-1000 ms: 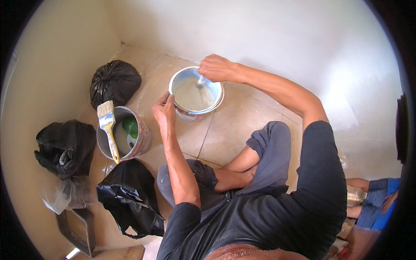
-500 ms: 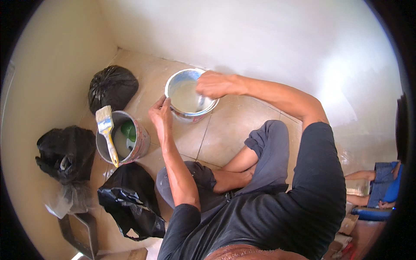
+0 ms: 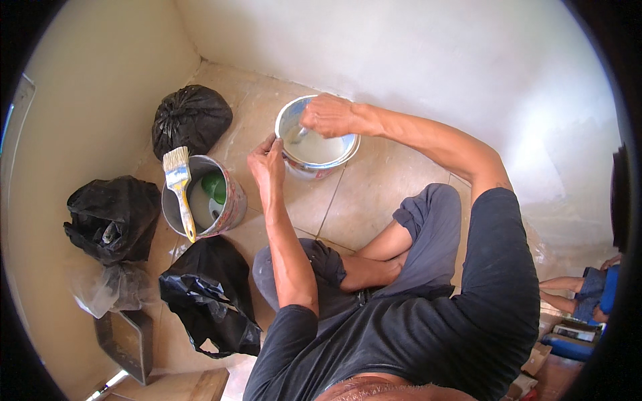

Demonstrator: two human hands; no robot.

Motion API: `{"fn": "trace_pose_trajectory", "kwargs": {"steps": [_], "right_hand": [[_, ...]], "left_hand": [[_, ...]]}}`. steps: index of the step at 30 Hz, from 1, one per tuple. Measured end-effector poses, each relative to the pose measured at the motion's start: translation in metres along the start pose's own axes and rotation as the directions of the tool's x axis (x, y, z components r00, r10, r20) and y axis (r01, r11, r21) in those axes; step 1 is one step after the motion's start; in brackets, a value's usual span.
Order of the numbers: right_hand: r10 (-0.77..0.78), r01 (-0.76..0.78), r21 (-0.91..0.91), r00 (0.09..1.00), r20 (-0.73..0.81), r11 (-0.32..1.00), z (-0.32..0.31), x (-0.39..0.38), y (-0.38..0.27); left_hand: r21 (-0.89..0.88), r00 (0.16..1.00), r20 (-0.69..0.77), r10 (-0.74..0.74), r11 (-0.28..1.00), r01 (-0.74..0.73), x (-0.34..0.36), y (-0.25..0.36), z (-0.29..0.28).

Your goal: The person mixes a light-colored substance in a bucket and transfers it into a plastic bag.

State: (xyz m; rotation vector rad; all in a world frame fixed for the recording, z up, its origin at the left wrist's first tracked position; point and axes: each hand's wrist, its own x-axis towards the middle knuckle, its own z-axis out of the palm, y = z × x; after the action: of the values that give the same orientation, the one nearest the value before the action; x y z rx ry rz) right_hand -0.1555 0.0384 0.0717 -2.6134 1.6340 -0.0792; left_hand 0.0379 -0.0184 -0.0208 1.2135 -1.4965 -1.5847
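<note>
A white paint bucket [image 3: 287,155] stands on the tiled floor ahead of me, with a milky whitish liquid [image 3: 324,147] inside. My left hand [image 3: 267,167] is closed on its near left rim, thumb and fingers pinching the edge. Over the opening, my right hand [image 3: 331,115] makes a fist around a tool [image 3: 299,136] whose pale, greyish end dips toward the liquid; its handle is hidden, so I cannot tell its kind. Left of the bucket, a wide paintbrush [image 3: 179,188] with a yellow-and-white handle lies across the rim of a grey pail [image 3: 235,200]. A green rounded object [image 3: 214,186] is in that pail.
Black plastic bags [image 3: 190,120] stand along the left side, one more [image 3: 114,217] by the wall and another [image 3: 207,291] near my knee. A dark angular frame [image 3: 138,344] lies lower left. White walls [image 3: 401,53] close off the far side. Another person [image 3: 588,294] is at the right edge.
The whole view has shifted, so things appear further right and higher. My right hand and its tool have swung toward the left side of the bucket. The left hand keeps the rim.
</note>
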Motion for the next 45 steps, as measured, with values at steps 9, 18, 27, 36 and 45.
{"fn": "trace_pose_trajectory", "kwargs": {"steps": [9, 18, 27, 36, 45], "right_hand": [[-0.08, 0.078, 0.106, 0.997, 0.019, 0.991, -0.001, -0.022, -0.023], [-0.05, 0.031, -0.137, 0.989, -0.139, 0.99, 0.006, 0.0, 0.026], [0.089, -0.076, -0.262, 0.995, 0.038, 0.962, -0.001, -0.027, 0.026], [-0.022, 0.014, 0.05, 0.987, 0.156, 0.999, -0.014, -0.047, -0.02], [0.062, -0.057, -0.105, 0.997, 0.046, 0.993, 0.006, 0.013, -0.006]], "left_hand": [[0.021, 1.0, -0.008, -0.016, 1.0, 0.017, -0.001, 0.004, -0.001], [0.003, 0.999, 0.015, -0.044, 0.999, 0.044, -0.003, 0.006, 0.001], [0.076, 0.999, -0.028, -0.043, 0.996, 0.045, -0.006, 0.007, -0.001], [0.099, 0.998, -0.056, -0.036, 0.994, 0.042, -0.005, 0.005, -0.003], [0.102, 0.998, -0.05, -0.031, 0.994, 0.036, -0.004, 0.008, -0.004]]}}
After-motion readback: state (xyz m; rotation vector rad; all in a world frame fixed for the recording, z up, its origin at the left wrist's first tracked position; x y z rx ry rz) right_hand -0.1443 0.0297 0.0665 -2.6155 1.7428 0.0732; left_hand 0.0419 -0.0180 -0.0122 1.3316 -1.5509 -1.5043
